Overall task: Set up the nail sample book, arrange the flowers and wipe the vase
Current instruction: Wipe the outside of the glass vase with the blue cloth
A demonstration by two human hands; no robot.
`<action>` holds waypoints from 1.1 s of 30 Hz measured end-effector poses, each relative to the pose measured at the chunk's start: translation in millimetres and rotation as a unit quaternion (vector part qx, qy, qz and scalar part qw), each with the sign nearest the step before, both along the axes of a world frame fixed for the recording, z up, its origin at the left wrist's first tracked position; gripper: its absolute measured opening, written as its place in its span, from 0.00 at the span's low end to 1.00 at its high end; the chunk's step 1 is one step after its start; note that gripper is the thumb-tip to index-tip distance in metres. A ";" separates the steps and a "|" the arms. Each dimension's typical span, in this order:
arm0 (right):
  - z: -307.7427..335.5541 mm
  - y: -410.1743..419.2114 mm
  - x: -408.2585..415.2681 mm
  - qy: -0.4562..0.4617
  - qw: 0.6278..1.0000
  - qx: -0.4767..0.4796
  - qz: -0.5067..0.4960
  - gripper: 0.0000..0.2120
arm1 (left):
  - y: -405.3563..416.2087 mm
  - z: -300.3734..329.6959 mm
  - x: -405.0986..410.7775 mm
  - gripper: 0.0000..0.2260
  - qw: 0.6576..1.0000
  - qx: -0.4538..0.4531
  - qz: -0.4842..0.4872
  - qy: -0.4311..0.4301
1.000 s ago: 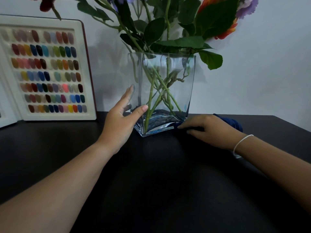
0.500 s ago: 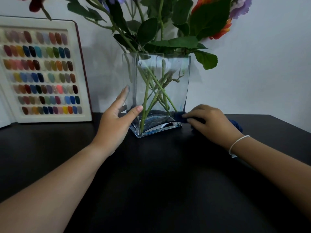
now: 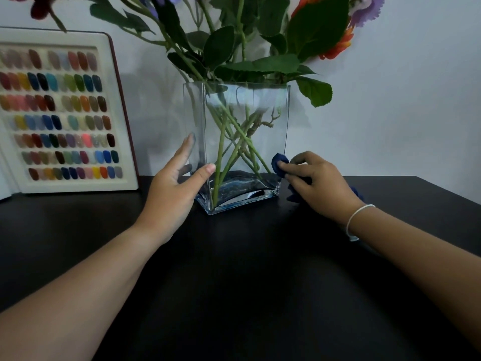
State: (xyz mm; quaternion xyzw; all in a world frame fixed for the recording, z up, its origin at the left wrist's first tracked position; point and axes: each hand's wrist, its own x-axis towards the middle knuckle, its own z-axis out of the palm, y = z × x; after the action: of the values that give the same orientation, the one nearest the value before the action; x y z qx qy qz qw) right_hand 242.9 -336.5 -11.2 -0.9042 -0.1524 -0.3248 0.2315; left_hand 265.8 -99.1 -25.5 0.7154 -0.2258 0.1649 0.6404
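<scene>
Since the earlier frame, the right hand had lifted off the table and brought the dark blue cloth up against the low right corner of the tall, clear, square-sided glass vase. Before, that hand was lying flat and low by the vase's bottom edge.

The vase stood near the back of the black table, close to the pale wall. Green stems crossed inside it, and the leafy flowers in purple, orange and red spread out above its rim.

The right hand's fingers were curled around the cloth, pinching a bunched bit of it against the glass. The left hand had its fingers straight and spread. Its thumb lay on the front face and its fingers on the left side, holding the vase steady.

The wiping step looked like it was under way, with most of the glass still to be rubbed. To do it well, the left hand should press gently so the vase does not slide or tip. The cloth should go up the side in long, slow strokes, staying away from the leaves.

The white nail sample book with rows of coloured nail tips stood open and upright to the left, well apart from the vase.
</scene>
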 end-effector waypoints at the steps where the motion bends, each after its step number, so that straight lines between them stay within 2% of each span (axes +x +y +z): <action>1: -1.1 -0.7 -1.1 0.017 1.000 -0.015 0.004 0.12 | -0.2 -0.1 0.1 0.36 1.000 -0.001 0.001 0.000; 8: -1.2 0.2 -6.1 0.114 0.985 -0.131 -0.007 0.14 | 1.3 -0.4 2.2 0.35 1.000 -0.002 -0.007 0.001; 16: 2.8 4.2 -6.8 0.175 0.966 -0.189 -0.021 0.14 | 0.4 -1.1 2.4 0.35 1.000 0.001 0.003 -0.003; 33: -3.9 48.4 -9.4 0.080 0.960 -0.266 0.049 0.15 | 0.7 0.1 7.5 0.29 1.000 -0.005 0.007 0.017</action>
State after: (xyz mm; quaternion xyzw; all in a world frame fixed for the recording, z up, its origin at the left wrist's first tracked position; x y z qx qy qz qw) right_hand 233.4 -288.1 -15.0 -0.9475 -0.2587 -0.1877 0.0102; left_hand 273.3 -98.4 -25.4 0.7162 -0.2091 0.1584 0.6467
